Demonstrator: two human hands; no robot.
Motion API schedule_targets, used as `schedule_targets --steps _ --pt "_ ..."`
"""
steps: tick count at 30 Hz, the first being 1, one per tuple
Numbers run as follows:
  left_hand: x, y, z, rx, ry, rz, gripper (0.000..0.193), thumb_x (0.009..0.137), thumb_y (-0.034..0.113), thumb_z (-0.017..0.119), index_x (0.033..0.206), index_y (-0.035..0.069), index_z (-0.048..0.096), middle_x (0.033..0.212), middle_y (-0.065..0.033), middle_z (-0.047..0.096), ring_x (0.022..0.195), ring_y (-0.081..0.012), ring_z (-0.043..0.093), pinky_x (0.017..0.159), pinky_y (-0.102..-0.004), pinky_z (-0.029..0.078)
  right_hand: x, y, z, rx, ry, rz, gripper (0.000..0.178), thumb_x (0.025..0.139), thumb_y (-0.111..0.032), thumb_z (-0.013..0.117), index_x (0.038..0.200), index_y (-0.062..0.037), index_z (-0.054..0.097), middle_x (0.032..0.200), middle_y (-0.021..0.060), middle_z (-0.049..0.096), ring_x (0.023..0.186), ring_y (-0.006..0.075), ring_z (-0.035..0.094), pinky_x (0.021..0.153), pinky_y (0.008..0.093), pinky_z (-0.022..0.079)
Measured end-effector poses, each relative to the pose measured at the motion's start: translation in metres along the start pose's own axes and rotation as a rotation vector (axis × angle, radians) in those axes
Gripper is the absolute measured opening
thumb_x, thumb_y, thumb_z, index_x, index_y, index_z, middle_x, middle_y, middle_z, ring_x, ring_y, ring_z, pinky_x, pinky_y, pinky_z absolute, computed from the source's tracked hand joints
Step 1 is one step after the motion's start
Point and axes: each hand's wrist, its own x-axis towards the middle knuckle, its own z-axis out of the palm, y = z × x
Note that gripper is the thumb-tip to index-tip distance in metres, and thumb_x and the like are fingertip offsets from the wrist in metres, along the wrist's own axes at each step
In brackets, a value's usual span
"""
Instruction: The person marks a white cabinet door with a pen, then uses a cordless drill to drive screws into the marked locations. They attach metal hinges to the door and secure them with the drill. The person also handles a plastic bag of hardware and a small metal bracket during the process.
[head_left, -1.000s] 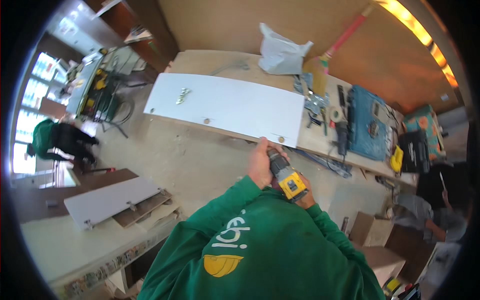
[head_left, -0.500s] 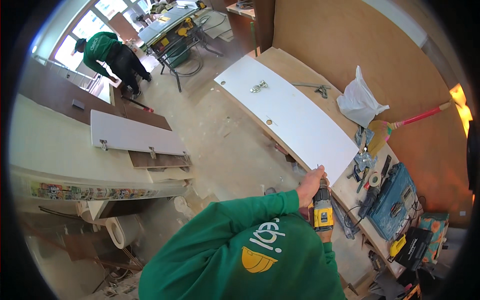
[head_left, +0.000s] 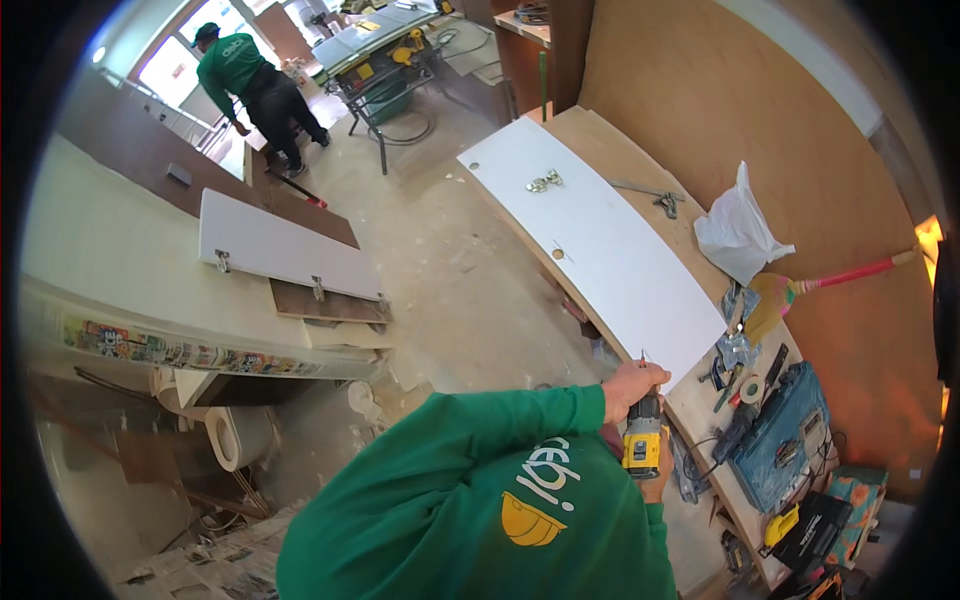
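Observation:
A yellow and black cordless drill (head_left: 643, 450) is held upright in front of my body, its bit toward the near end of a long white panel (head_left: 640, 285). My right hand (head_left: 656, 487) grips the drill from below, mostly hidden behind it. At the drill's front end, my left hand (head_left: 628, 388) closes around the chuck, thumb and fingers near the bit. Whether the bit touches the panel is unclear. The panel lies flat on a wooden workbench (head_left: 590, 140) and has round holes along its left edge. Loose metal hinges (head_left: 544, 182) rest on its far part.
Right of the panel are a metal clamp (head_left: 660, 198), white plastic bag (head_left: 740, 228), hand broom (head_left: 800, 290), tape roll (head_left: 751, 389) and blue tool case (head_left: 783, 432). Another white panel (head_left: 285, 250) with hinges stands left. A co-worker (head_left: 250, 90) is near a table saw (head_left: 375, 60).
The whole view has shifted, so the bench and panel appear slightly lower and farther right. My left hand has turned a little at the drill's front. The co-worker has straightened up somewhat.

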Motion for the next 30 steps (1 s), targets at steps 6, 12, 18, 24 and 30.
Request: schedule_targets --steps 6,12,18,24,30 --pt "0.042 -0.018 -0.049 0.09 0.122 0.185 0.04 0.096 0.037 0.077 0.111 0.004 0.06 0.096 -0.0082 0.061 0.086 -0.023 0.067 0.067 -0.0429 0.06 0.01 0.011 -0.002 0.207 -0.019 0.147 0.036 0.11 -0.033 0.049 0.117 -0.0027 0.066 0.091 0.0056 0.071 0.075 0.0164 0.071 0.066 0.0319 0.059" --pt "-0.034 0.056 -0.097 1.32 -0.17 0.905 0.073 0.08 0.04 0.087 0.136 0.001 0.061 0.125 -0.019 0.065 0.119 -0.0368 0.063 0.1 -0.0469 0.05 0.019 -0.043 -0.005 -0.39 -0.349 -0.258 0.027 0.084 -0.011 0.082 0.106 -0.0014 0.069 0.09 0.009 0.073 0.079 0.0225 0.072 0.074 0.0345 0.057" --pt "-0.043 0.087 -0.071 1.825 -0.846 0.287 0.058 0.069 0.034 0.09 0.115 0.006 0.068 0.11 -0.0195 0.073 0.103 -0.0395 0.069 0.091 -0.0496 0.054 0.057 -0.076 -0.008 -0.636 -0.713 -0.554 0.039 0.077 -0.016 0.089 0.109 -0.0008 0.072 0.097 0.0118 0.078 0.087 0.0234 0.076 0.08 0.0351 0.059" --pt "-0.034 0.075 -0.052 1.767 -0.43 0.623 0.042 0.074 0.023 0.08 0.11 0.009 0.065 0.102 -0.0163 0.071 0.098 -0.0418 0.068 0.085 -0.0525 0.054 0.064 -0.081 -0.023 -0.34 -0.566 -0.317 0.056 0.078 -0.013 0.088 0.128 0.0005 0.068 0.112 0.0136 0.076 0.101 0.0191 0.072 0.092 0.0349 0.058" --pt "0.029 0.054 -0.007 1.763 -0.455 0.994 0.034 0.072 0.021 0.079 0.098 0.013 0.059 0.085 -0.0106 0.062 0.081 -0.0354 0.063 0.077 -0.0463 0.048 0.088 -0.092 -0.073 -0.305 -0.462 -0.245 0.046 0.085 -0.013 0.084 0.125 0.0017 0.068 0.111 0.0084 0.076 0.099 0.0168 0.072 0.088 0.0348 0.058"
